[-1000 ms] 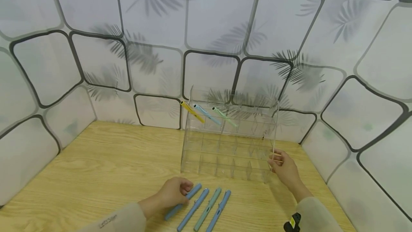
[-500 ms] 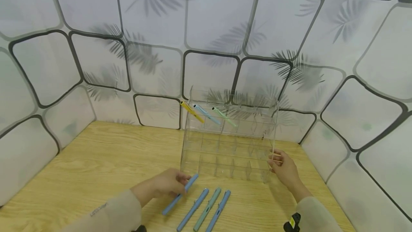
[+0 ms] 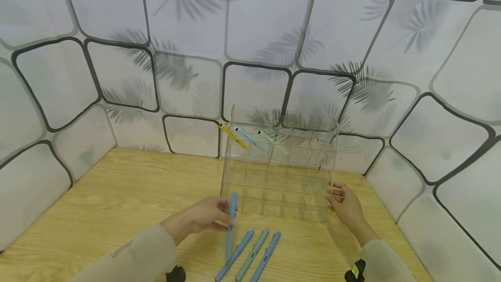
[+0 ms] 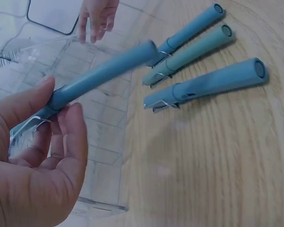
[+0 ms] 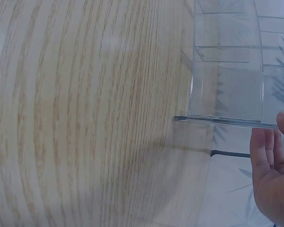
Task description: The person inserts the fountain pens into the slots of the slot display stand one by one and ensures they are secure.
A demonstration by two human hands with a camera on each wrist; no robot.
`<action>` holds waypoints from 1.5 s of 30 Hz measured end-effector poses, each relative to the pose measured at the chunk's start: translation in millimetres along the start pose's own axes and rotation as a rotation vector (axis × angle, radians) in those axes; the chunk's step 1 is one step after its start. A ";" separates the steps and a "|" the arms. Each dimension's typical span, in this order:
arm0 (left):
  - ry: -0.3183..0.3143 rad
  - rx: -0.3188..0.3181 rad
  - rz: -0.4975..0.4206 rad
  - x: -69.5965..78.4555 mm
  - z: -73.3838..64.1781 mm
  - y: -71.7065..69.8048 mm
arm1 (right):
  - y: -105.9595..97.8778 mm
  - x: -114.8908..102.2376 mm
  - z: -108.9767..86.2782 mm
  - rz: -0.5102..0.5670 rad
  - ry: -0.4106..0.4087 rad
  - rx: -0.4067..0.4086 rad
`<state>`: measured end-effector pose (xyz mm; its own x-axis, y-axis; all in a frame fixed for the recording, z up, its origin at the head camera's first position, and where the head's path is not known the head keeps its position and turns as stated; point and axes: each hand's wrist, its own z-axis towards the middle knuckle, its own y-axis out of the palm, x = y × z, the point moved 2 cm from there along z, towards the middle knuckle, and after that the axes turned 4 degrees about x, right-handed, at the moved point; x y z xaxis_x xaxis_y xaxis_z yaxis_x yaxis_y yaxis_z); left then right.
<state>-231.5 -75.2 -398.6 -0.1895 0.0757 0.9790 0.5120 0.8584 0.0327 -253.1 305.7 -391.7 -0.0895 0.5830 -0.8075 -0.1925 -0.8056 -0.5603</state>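
Observation:
My left hand (image 3: pixel 209 214) pinches a blue pen (image 3: pixel 231 225) between thumb and fingers, above the table near the front left corner of a clear tiered rack (image 3: pixel 274 206). In the left wrist view the held pen (image 4: pixel 104 73) slants, its clip close to the fingers. On the rack's right side panel, my right hand (image 3: pixel 347 206) grips the edge with thumb and fingers, as the right wrist view shows at the clear panel (image 5: pixel 227 121). A yellow pen (image 3: pixel 234 136), a light blue pen (image 3: pixel 252 139) and a light green pen (image 3: pixel 273 142) lie slanted in the rack's upper tier.
Side by side on the wooden table (image 3: pixel 156 186) lie a blue pen (image 3: pixel 235 255), a green pen (image 3: pixel 252 253) and another blue pen (image 3: pixel 266 256), in front of the rack. Patterned curtain-like walls (image 3: pixel 188 86) stand behind and at both sides.
My left hand has lifted the leftmost blue pen off the table, moved it toward the rack and turned it more upright. The right hand stays on the rack's side.

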 end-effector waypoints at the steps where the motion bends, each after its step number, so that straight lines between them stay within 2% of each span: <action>1: 0.013 0.018 -0.002 1.0 1.8 0.4 | 0.0 0.1 -0.1 0.002 0.001 0.000; 5: 0.061 0.118 0.014 8.8 9.6 3.7 | 0.0 0.5 -0.4 0.005 0.009 0.002; 10: 0.121 0.285 0.053 26.1 19.7 12.1 | 0.0 1.9 -0.2 0.013 0.021 0.004; 14: 0.168 0.396 0.020 40.5 27.8 18.3 | 0.4 4.3 0.7 0.020 0.023 -0.001; 22: 0.221 0.552 -0.034 64.2 47.5 20.5 | 1.3 6.8 2.6 0.017 0.014 0.007; 29: 0.296 0.659 -0.063 78.1 63.0 20.7 | 1.4 5.1 1.9 0.026 0.014 0.005; 37: 0.319 0.751 -0.058 80.5 76.0 23.4 | 1.3 4.7 1.9 0.026 0.001 0.003; 41: 0.335 0.775 -0.006 78.9 82.1 24.3 | 0.8 3.7 1.1 0.031 0.006 -0.002; 45: 0.335 0.758 0.090 76.6 83.6 25.3 | 0.8 2.8 0.8 0.025 0.004 0.000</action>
<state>-303.0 -5.3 -339.6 0.1457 0.1080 0.9834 -0.2126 0.9742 -0.0755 -254.3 306.8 -394.3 -0.0907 0.5626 -0.8217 -0.1907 -0.8197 -0.5402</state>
